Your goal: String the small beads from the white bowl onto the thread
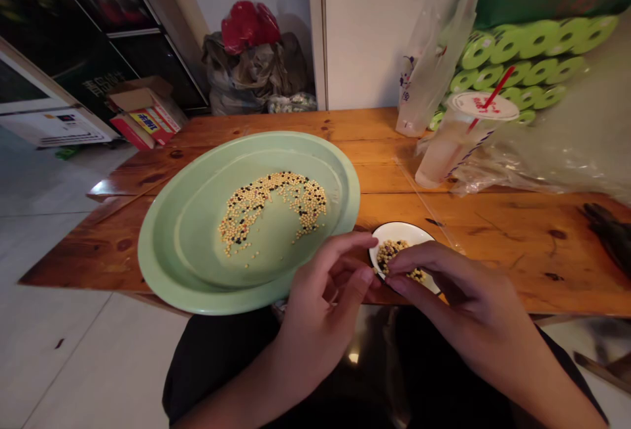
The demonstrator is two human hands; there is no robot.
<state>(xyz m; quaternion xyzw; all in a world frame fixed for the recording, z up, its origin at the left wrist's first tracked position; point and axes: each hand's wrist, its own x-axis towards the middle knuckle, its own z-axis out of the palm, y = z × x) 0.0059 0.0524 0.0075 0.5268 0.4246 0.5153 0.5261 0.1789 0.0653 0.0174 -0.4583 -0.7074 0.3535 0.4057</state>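
Nearest you, your **left hand** [320, 304] and **right hand** [468, 291] hang over your black clothing [221, 363], at the table's near edge. The fingers of your left hand are curled, with the thumb and forefinger reaching the left rim of a small round white dish with a thin black rim [404, 232]; you cannot tell whether they grip it. Your right thumb and forefinger are pressed together in a pinch at the dish's near side, over the grains, and you cannot tell whether a grain is caught between them. The dish holds a small heap of mixed tan and dark round grains [392, 251]. Just left of it, a large oval pale green plate [167, 265] sits on the orange-brown wooden table [493, 245], with a loose arc of tan and black round grains [271, 202] across its middle. Beyond the dish stand a lidded translucent plastic cup with a red straw [458, 146] and a clear printed plastic bag [434, 61], backed by stacked lime-green rolls [522, 54]. Farther off, on the floor, are a brown cardboard box [142, 113] and bulging dark plastic sacks [251, 74] topped by a red bag [249, 25].
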